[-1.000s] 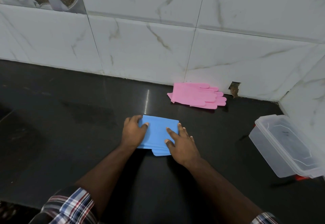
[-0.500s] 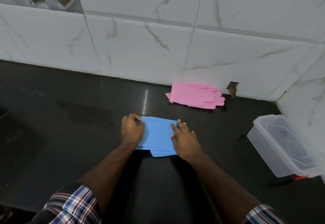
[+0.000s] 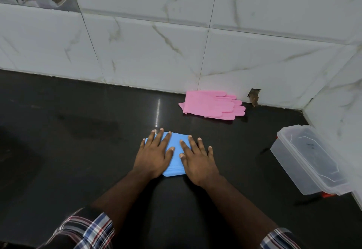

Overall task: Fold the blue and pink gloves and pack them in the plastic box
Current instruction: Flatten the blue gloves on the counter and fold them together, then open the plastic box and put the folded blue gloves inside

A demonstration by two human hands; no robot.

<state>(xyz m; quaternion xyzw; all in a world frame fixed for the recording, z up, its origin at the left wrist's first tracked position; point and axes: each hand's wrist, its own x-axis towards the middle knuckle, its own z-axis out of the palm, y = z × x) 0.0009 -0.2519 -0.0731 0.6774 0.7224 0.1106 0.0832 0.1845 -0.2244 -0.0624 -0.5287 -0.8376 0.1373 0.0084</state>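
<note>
The folded blue gloves (image 3: 175,152) lie flat on the black countertop (image 3: 68,151), just below the centre of the view. Both hands rest on top of the bundle, palms down.

The left hand (image 3: 154,154) covers the 9 o'clock side of the bundle. Its fingers are spread and extended toward 12 o'clock, with the fingertips (image 3: 154,131) reaching the far edge of the fold. The right hand (image 3: 197,160) covers the 3 o'clock side, fingers likewise spread and flat. Neither hand pinches or curls around the material; both press it down against the countertop (a strip of blue remains exposed between the two thumbs). The near edge of the bundle projects toward 6 o'clock between the wrists.

The pink gloves (image 3: 212,105) lie unfolded at 1 o'clock from the hands, stacked with the fingers pointing to 3 o'clock, close to the base of the white marble-pattern wall tiles (image 3: 156,53).

The plastic box (image 3: 307,158) stands at 3 o'clock from the hands, well apart from them, close to the side wall. It is translucent, and its lid appears to be seated.

Plaid sleeves (image 3: 88,229) are visible at both forearms along the 6 o'clock edge.
</note>
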